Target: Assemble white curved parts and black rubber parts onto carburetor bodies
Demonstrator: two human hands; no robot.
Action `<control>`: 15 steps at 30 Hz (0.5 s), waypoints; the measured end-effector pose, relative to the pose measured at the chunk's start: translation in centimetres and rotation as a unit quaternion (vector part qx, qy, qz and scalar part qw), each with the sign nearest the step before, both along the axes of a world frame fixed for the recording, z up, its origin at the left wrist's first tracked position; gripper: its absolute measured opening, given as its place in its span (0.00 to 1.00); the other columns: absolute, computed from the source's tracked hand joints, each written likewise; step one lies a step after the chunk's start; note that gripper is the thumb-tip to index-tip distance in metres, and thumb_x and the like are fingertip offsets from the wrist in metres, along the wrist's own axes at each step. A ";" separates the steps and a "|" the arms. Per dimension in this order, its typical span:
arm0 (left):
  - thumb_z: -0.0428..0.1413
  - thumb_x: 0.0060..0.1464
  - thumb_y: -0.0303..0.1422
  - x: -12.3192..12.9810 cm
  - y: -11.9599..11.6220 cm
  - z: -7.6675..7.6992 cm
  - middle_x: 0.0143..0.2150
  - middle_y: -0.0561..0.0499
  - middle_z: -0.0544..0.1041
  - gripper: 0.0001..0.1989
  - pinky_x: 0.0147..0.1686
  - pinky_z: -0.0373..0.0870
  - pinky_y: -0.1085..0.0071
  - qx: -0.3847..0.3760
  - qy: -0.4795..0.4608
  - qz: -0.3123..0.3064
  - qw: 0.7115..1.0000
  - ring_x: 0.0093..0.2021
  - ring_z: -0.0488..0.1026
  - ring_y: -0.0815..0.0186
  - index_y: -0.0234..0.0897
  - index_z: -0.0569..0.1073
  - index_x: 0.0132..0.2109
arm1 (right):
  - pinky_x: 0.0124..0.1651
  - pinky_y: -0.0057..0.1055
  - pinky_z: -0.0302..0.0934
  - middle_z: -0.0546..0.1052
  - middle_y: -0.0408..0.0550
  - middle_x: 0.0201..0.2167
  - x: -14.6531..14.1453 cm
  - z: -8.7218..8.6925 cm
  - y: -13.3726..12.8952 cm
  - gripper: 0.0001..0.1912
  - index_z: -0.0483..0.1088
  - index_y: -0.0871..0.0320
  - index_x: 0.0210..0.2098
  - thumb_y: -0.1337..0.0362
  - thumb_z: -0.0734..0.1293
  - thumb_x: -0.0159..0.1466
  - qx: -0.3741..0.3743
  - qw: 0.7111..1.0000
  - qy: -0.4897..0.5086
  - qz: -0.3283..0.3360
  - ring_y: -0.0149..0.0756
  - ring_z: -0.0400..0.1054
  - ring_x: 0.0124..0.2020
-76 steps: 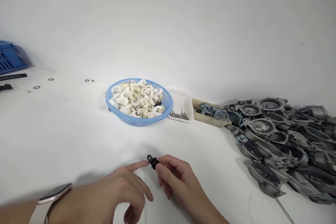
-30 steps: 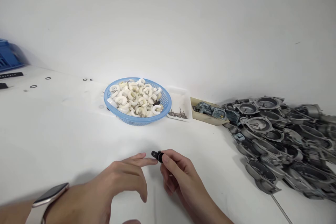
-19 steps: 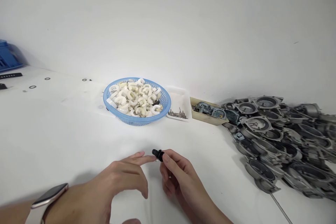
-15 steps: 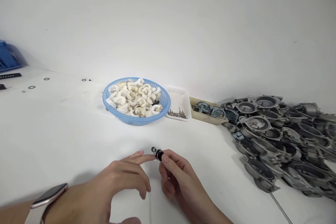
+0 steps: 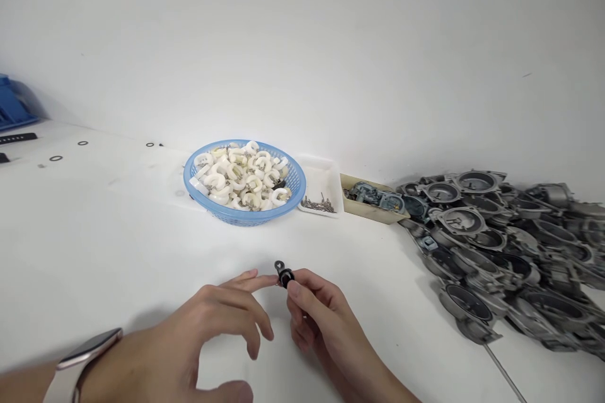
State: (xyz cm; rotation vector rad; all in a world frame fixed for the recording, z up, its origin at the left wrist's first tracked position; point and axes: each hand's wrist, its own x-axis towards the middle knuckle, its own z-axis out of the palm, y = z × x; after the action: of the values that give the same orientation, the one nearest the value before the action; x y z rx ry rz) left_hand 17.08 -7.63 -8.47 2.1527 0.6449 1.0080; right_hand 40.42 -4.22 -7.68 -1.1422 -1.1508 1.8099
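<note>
Between the thumb and fingers of my right hand [image 5: 324, 312] is a small black part with a ring-shaped end [image 5: 284, 274], held just above the white table [image 5: 118, 264]. Its exact kind is too small to make out. My left hand [image 5: 222, 321] is open, thumb and fingers apart, and one outstretched fingertip touches the left side of the black part. A watch [image 5: 89, 349] is on my left wrist.
A blue basket [image 5: 198, 201] holds white curved pieces. Beside it stand a white tray [image 5: 326, 176] with metal pins and a cream bin [image 5: 368, 211] of metal parts. Grey metal housings [image 5: 466, 302] are heaped at right, with a thin rod [image 5: 503, 373] sticking out. Black rings [image 5: 56, 158] lie at left.
The small black part has turned slightly in my right fingers, so its ring end faces me more. My left thumb shows further into view. Both hands otherwise stay in place.
</note>
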 end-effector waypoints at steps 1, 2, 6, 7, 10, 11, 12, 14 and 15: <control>0.62 0.58 0.29 0.0 0.0 0.0 0.53 0.48 0.79 0.14 0.72 0.58 0.46 -0.001 0.000 -0.002 1.000 0.71 0.63 0.49 0.43 0.70 0.50 | 0.23 0.24 0.49 0.61 0.36 0.20 0.0 0.0 0.0 0.22 0.68 0.58 0.33 0.46 0.75 0.63 0.003 1.000 0.000 -0.001 0.23 0.50 0.20; 0.62 0.59 0.29 0.0 0.0 0.1 0.52 0.48 0.79 0.13 0.72 0.57 0.46 -0.003 0.001 -0.003 1.000 0.71 0.63 0.49 0.43 0.70 0.49 | 0.23 0.24 0.49 0.61 0.36 0.20 0.1 0.0 0.0 0.22 0.69 0.58 0.33 0.47 0.75 0.63 0.006 1.000 0.000 -0.002 0.23 0.51 0.20; 0.62 0.58 0.29 0.1 0.1 0.3 0.51 0.48 0.80 0.12 0.72 0.57 0.46 -0.010 0.007 -0.004 1.000 0.70 0.65 0.49 0.42 0.71 0.48 | 0.24 0.25 0.49 0.61 0.36 0.20 0.2 0.0 -0.1 0.21 0.71 0.59 0.33 0.47 0.75 0.63 0.017 1.000 -0.006 -0.001 0.24 0.51 0.20; 0.62 0.57 0.28 0.1 0.1 0.3 0.51 0.48 0.80 0.12 0.72 0.58 0.47 -0.011 0.007 -0.003 1.000 0.70 0.65 0.50 0.42 0.71 0.47 | 0.24 0.25 0.49 0.61 0.37 0.20 0.2 0.0 0.0 0.21 0.71 0.59 0.33 0.47 0.75 0.63 0.017 1.000 -0.007 -0.001 0.24 0.51 0.20; 0.62 0.56 0.27 0.1 0.1 0.3 0.49 0.49 0.80 0.12 0.72 0.59 0.48 -0.005 0.001 0.001 1.000 0.70 0.65 0.51 0.42 0.71 0.46 | 0.23 0.25 0.49 0.60 0.36 0.19 0.2 0.0 0.1 0.21 0.72 0.59 0.33 0.47 0.76 0.62 0.021 1.000 -0.012 0.001 0.24 0.51 0.20; 0.62 0.56 0.27 0.0 0.1 0.3 0.49 0.49 0.80 0.12 0.71 0.59 0.49 -0.001 -0.002 0.001 1.000 0.70 0.66 0.51 0.42 0.71 0.46 | 0.23 0.25 0.49 0.60 0.36 0.19 0.2 0.0 0.1 0.21 0.72 0.59 0.32 0.46 0.76 0.62 0.024 1.000 -0.014 0.001 0.24 0.51 0.20; 0.62 0.55 0.27 0.0 0.1 0.3 0.48 0.50 0.80 0.13 0.71 0.59 0.50 0.003 -0.004 0.001 1.000 0.69 0.66 0.51 0.42 0.70 0.46 | 0.23 0.25 0.49 0.60 0.36 0.19 0.2 0.0 0.2 0.21 0.72 0.59 0.32 0.46 0.76 0.62 0.028 0.999 -0.015 0.004 0.24 0.51 0.20; 0.62 0.55 0.26 0.0 0.1 0.4 0.48 0.50 0.80 0.13 0.71 0.60 0.50 0.008 -0.002 0.001 1.000 0.69 0.67 0.52 0.42 0.70 0.45 | 0.23 0.25 0.50 0.60 0.36 0.19 0.2 0.0 0.3 0.22 0.73 0.59 0.32 0.46 0.75 0.62 0.037 0.999 -0.020 0.010 0.24 0.50 0.20; 0.62 0.54 0.25 -0.1 0.1 0.5 0.47 0.50 0.80 0.13 0.71 0.60 0.51 0.009 0.001 0.000 1.000 0.68 0.67 0.52 0.42 0.70 0.45 | 0.23 0.25 0.50 0.60 0.36 0.18 0.2 0.0 0.4 0.22 0.73 0.59 0.32 0.46 0.75 0.62 0.041 0.999 -0.024 0.012 0.24 0.50 0.20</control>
State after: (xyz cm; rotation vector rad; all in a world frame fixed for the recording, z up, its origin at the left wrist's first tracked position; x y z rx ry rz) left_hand 17.01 -7.52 -7.99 2.1702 0.6385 1.0163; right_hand 40.65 -3.85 -7.68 -1.1353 -1.2591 1.7456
